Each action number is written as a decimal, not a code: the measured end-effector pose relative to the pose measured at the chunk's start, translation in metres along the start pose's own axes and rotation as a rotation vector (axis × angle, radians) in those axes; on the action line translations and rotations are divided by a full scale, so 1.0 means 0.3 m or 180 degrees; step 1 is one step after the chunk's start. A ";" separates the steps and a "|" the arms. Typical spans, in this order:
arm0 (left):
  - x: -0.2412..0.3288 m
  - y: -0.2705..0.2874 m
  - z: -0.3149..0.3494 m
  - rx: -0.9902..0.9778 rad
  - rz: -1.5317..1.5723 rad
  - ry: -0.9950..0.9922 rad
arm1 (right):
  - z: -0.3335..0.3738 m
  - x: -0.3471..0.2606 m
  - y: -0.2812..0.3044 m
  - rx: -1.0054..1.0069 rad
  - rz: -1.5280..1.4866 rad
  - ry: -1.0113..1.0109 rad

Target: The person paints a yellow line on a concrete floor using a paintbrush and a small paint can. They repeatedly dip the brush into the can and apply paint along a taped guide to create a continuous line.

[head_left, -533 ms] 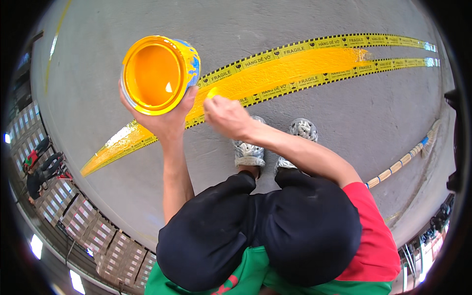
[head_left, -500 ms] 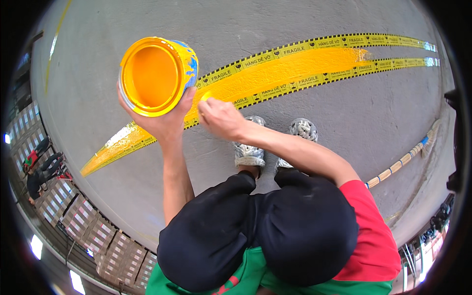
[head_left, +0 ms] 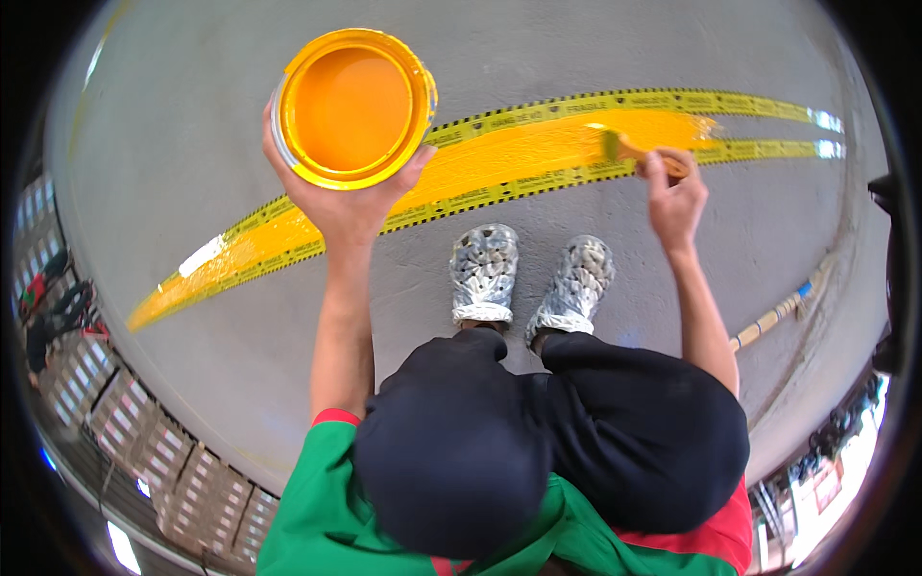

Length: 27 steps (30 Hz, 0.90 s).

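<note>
My left hand [head_left: 341, 206] grips a round paint can [head_left: 423, 91] from below and behind, holding it up above the floor. Orange-yellow paint [head_left: 351, 110] shows inside its coated rim. Out to the right, my right hand [head_left: 677, 197] is closed around the handle of a paintbrush [head_left: 629, 149]. The bristles point left, over the wet yellow stripe [head_left: 509, 158]; whether they touch it I cannot tell. Printed yellow tape [head_left: 586, 104] with black edges runs along the stripe's far side, and another strip of tape [head_left: 523, 187] borders its near side.
My feet in grey-white clogs [head_left: 485, 274] stand just this side of the stripe on the grey concrete floor [head_left: 423, 274]. A broom handle [head_left: 768, 322] lies at the right. Stacked cartons [head_left: 144, 427] and a person in dark clothes [head_left: 53, 312] are at the far left.
My right hand has swung from beside the can to the stripe's right part, bringing the brush into plain view. The can has shifted right and upward in view and tips less sideways.
</note>
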<state>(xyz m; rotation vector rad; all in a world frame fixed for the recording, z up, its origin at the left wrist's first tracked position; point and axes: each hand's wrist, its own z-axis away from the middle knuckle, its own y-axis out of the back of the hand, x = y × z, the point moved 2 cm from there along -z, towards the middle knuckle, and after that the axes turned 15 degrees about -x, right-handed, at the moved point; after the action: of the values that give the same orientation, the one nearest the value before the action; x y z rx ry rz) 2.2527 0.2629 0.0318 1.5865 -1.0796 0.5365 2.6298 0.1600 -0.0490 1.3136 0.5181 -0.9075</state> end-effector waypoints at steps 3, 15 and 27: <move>0.010 -0.023 -0.033 -0.0132 -0.0097 -0.0080 | -0.049 0.101 0.223 0.0724 0.0260 -0.0323; 0.147 -0.264 -0.203 -0.0187 0.0097 -0.0253 | -0.132 0.164 0.306 -0.0097 0.1416 0.1000; 0.405 -0.408 -0.314 0.0048 -0.0740 -0.0069 | -0.293 0.628 0.908 0.0335 0.0908 0.0237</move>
<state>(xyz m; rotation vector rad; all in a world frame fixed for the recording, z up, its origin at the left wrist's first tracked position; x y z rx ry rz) 2.4342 0.3062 0.0937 1.7073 -0.8933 0.3721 2.9709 0.1931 -0.0524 1.4781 0.3322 -0.6582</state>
